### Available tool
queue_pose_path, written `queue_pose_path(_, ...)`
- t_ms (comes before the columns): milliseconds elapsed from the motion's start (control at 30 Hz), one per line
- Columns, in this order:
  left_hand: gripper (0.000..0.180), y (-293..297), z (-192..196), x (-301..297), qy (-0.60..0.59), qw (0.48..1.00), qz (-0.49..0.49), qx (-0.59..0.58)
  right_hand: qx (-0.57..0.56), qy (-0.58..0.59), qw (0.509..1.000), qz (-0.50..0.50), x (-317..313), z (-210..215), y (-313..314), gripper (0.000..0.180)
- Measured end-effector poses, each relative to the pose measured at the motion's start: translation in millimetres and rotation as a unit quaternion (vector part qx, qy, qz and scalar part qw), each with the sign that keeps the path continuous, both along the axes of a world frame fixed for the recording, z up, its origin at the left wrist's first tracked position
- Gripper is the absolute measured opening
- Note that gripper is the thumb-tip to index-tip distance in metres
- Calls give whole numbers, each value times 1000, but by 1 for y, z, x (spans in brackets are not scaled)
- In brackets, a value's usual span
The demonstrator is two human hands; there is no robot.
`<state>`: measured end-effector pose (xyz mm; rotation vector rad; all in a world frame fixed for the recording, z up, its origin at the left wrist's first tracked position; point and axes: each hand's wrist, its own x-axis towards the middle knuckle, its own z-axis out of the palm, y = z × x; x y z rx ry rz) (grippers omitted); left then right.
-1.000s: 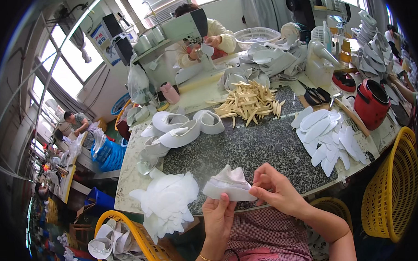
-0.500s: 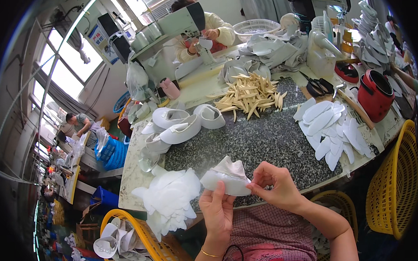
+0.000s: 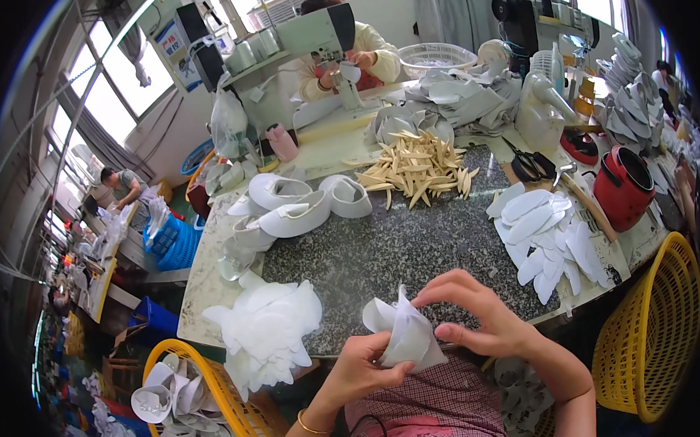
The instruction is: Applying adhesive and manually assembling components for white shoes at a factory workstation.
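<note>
A white shoe upper (image 3: 410, 336) is bent into a curled, upright shape above the near edge of the work surface. My left hand (image 3: 368, 362) pinches its lower left side between thumb and fingers. At its right side is my right hand (image 3: 477, 314), with thumb and fingers apart; the fingertips are at the piece's edge, and whether they touch it is hard to tell. To the left lies a fanned pile of translucent white shoe-shaped pieces (image 3: 269, 325). Beyond it stand several finished-looking curved white uppers (image 3: 296, 213).
Cream-coloured curved strips (image 3: 418, 167) are heaped on the speckled stone slab (image 3: 352, 265). White oval pieces (image 3: 535, 220), scissors (image 3: 531, 164), a hammer (image 3: 588, 198) and a red pot (image 3: 623, 190) sit right. Yellow baskets (image 3: 655, 339) flank the table. Opposite, a person works at a sewing machine (image 3: 313, 35).
The upper has been turned from lying sideways to standing curled, and is nearer to me. My right hand has gone from a pinch at its edge to spread fingers. The view has shifted slightly.
</note>
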<state>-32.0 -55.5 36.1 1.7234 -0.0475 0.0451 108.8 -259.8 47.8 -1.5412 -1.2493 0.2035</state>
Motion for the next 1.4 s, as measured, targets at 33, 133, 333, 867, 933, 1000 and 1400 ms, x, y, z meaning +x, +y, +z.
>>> queue_pose_path(33,25,1,2,-1,13,999,-34,23,-6,2,1000,3,-1,0,0,39)
queue_pose_path(133,27,4,3,-2,35,997,-45,50,-53,-92,994,23,-5,5,0,25)
queue_pose_path(333,22,9,-5,-11,20,994,-48,99,-95,-198,974,52,-17,17,-5,18)
queue_pose_path(867,23,21,-5,-14,-13,987,-146,64,-199,-89,972,83,-8,16,21,22)
queue_pose_path(933,26,22,-6,-15,-23,987,-147,67,-228,-55,968,83,-8,14,22,29)
queue_pose_path(1000,30,23,-6,-16,-33,987,-141,66,-245,-28,967,62,-9,15,22,30)
queue_pose_path(1400,22,33,-2,-17,14,973,-166,157,-148,-82,979,112,4,-8,33,28)
